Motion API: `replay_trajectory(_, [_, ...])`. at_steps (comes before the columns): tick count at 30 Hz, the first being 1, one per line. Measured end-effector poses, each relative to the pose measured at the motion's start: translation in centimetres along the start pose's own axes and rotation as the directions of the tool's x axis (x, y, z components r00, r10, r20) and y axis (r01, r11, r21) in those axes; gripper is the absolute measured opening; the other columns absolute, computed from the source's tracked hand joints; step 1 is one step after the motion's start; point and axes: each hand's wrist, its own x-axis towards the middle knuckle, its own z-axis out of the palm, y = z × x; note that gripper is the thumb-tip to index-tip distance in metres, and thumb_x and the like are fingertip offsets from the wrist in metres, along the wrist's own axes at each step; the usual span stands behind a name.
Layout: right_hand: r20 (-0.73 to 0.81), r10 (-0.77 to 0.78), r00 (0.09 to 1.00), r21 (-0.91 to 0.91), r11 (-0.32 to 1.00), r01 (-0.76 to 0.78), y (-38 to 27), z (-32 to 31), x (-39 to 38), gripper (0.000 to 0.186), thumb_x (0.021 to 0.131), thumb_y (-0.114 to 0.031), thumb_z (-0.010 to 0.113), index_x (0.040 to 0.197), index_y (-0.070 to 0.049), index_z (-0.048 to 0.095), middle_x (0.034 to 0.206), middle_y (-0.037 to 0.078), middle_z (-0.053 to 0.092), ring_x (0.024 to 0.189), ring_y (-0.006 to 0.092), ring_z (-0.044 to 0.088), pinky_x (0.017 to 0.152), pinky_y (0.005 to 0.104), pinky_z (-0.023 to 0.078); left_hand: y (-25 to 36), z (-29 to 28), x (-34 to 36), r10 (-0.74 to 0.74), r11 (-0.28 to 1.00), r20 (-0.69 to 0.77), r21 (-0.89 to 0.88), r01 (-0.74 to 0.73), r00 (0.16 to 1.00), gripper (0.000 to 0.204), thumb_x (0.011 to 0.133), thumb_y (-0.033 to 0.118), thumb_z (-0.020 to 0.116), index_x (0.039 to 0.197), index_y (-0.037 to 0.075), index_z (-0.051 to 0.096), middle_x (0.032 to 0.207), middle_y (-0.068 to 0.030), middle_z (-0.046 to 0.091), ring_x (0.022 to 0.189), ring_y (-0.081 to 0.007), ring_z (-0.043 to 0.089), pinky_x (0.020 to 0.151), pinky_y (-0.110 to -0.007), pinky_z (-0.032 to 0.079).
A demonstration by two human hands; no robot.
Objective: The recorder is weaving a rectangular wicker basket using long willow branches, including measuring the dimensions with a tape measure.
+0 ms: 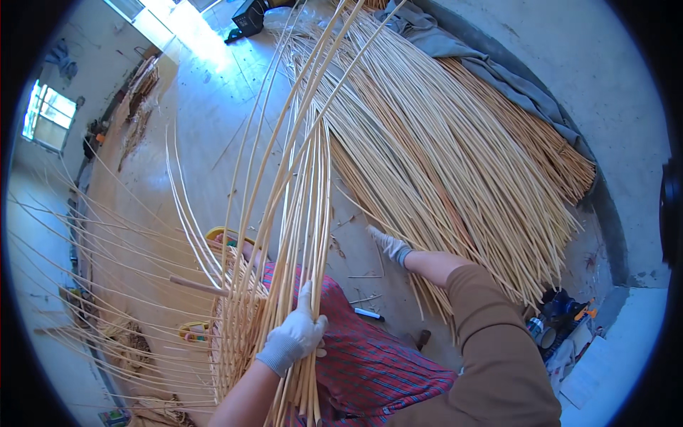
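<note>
My left hand, in a white knit glove, is closed round a bundle of long pale wicker rods. The bundle rises from my lap and fans out toward the top. My right hand, also gloved, reaches out at the near left edge of a big pile of loose rods. Its fingers look stretched out, close to a thin rod that bends away from the pile; contact is unclear. Left of the bundle stands a wicker weave, partly hidden, with long rods spreading out to the left. Red checked cloth covers my lap.
A marker pen lies on the floor in front of me. Darker brown rods lie beyond the pile, along a grey cloth by the wall. Tools and containers crowd the right corner. A black box stands far off.
</note>
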Motion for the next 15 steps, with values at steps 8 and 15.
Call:
replay_trajectory(8, [-0.127,-0.129,0.983,-0.151,0.982,0.109,-0.2,-0.2,-1.6,0.065,0.105,-0.03,0.042,0.163,-0.005,0.027,0.172,0.015,0.021,0.159,0.0362,0.018,0.129,0.0607,0.014,5.8,6.2,3.7,-0.046,0.939,-0.038,0.341,0.056,0.998,0.092,0.102,0.028,0.052,0.165,0.014,-0.013,0.12,-0.0246,0.072,0.107,-0.0371,0.074,0.101,-0.05,0.054])
replay_trajectory(15, [-0.008,-0.083,0.997,0.372,0.925,0.08,2.0,-1.5,-4.9,0.065,0.106,-0.029,0.037,0.163,-0.002,0.026,0.172,0.012,0.022,0.159,0.038,0.017,0.131,0.0575,0.005,6.2,8.5,6.4,-0.092,0.945,-0.043,0.311,0.101,0.995,0.093,0.1,0.024,0.052,0.166,0.018,-0.013,0.125,-0.0218,0.072,0.112,-0.0363,0.073,0.105,-0.048,0.051])
